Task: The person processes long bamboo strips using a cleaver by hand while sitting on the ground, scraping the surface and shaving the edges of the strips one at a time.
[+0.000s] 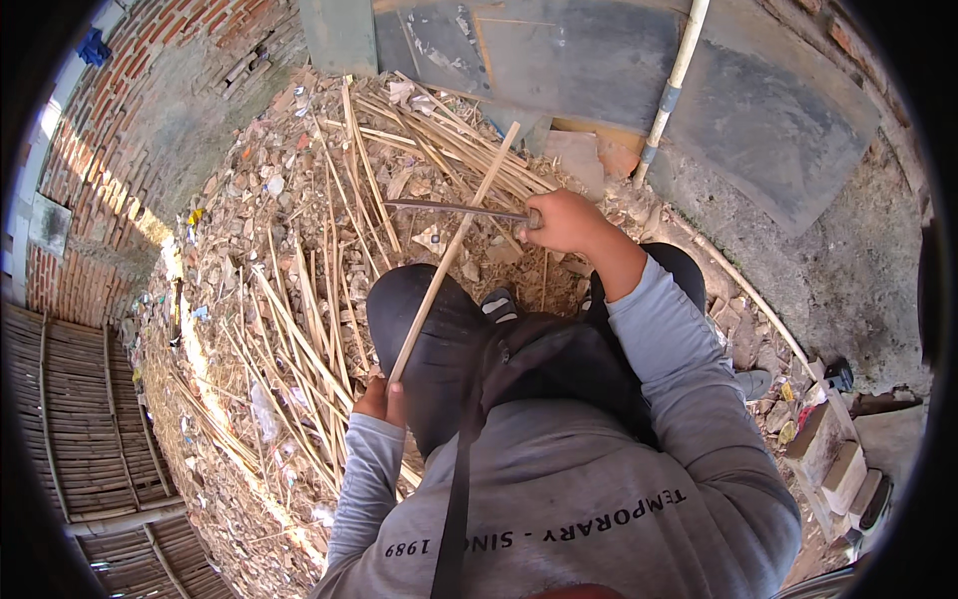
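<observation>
My left hand is closed around the lower end of a long pale bamboo strip, beside my left knee. The strip slants up and to the right, past the knee, its far end above the ground. In my right hand is the handle of a knife with a long thin blade. That blade points left and crosses the strip in its upper half; whether the edge touches or cuts into it, I cannot tell. Most fingers of my left hand are hidden.
Many loose bamboo strips lie on rubble-strewn ground to the left, with another pile ahead. Grey panels and a leaning pole stand beyond. A brick wall is at far left, wood blocks at lower right.
</observation>
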{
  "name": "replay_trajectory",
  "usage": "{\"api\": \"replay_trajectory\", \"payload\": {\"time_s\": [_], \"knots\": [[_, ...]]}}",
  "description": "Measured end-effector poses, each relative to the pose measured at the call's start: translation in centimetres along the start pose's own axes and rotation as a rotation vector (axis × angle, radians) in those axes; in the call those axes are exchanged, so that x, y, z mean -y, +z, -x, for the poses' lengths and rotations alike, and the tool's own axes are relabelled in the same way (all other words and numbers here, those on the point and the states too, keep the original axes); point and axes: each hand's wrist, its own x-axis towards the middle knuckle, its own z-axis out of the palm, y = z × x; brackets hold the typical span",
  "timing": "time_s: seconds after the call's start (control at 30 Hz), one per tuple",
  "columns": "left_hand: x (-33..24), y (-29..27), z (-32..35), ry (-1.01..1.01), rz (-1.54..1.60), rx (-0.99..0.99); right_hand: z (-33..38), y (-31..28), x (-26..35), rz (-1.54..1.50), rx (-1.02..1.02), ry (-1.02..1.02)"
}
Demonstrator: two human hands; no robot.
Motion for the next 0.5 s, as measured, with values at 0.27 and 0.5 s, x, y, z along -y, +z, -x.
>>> {"api": "replay_trajectory", "payload": {"time_s": [0.27, 0.5], "knots": [[2.1, 0.7, -0.2, -0.009, -0.210, -0.013, 0.9, 1.4, 3.4, 0.059, 0.102, -0.177], [3.1, 1.9, 0.3, 0.112, -0.423, -0.185, -0.4, 0.6, 0.5, -0.040, 0.062, 0.116]]}}
